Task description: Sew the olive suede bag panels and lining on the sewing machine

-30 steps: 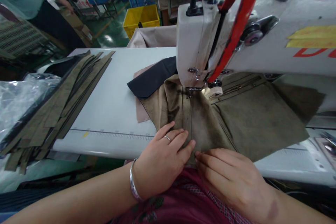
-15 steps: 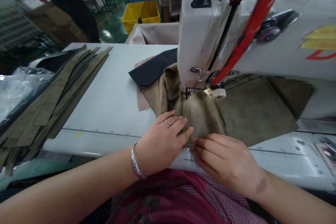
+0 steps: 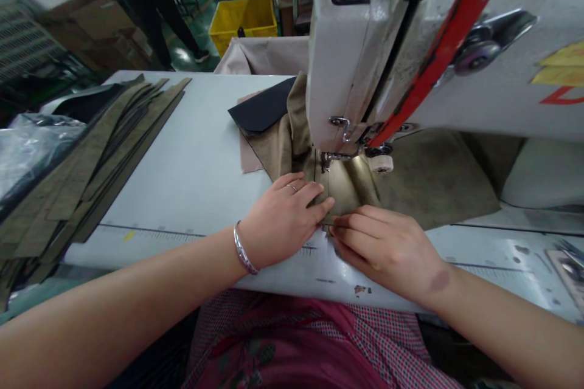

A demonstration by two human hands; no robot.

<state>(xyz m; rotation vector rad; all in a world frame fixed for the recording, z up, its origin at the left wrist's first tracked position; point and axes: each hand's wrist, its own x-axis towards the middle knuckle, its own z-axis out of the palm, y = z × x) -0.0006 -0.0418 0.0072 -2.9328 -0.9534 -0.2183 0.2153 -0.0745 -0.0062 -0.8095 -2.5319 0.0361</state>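
Observation:
Olive-brown fabric (image 3: 429, 179) lies under the needle and presser foot (image 3: 325, 162) of a white sewing machine (image 3: 335, 67), a seam running toward me. My left hand (image 3: 285, 216), with a ring and a silver bangle, rests flat on the fabric left of the seam, fingers spread. My right hand (image 3: 383, 246) pinches the near edge of the fabric just right of the seam, its fingertips close to my left thumb. A dark piece of cloth (image 3: 264, 106) and a pinkish piece (image 3: 250, 155) lie with the fabric at the left of the machine head.
Long olive fabric strips (image 3: 86, 182) are piled on the table's left side, beside clear plastic (image 3: 39, 140). A red bar (image 3: 438, 42) slants across the machine. Behind the table stand a yellow crate (image 3: 244, 18), cardboard boxes (image 3: 104, 27) and a person (image 3: 141, 0).
Both hands and the fabric have moved forward, toward the needle, and the fabric's near edge is farther from me. The person behind has shifted.

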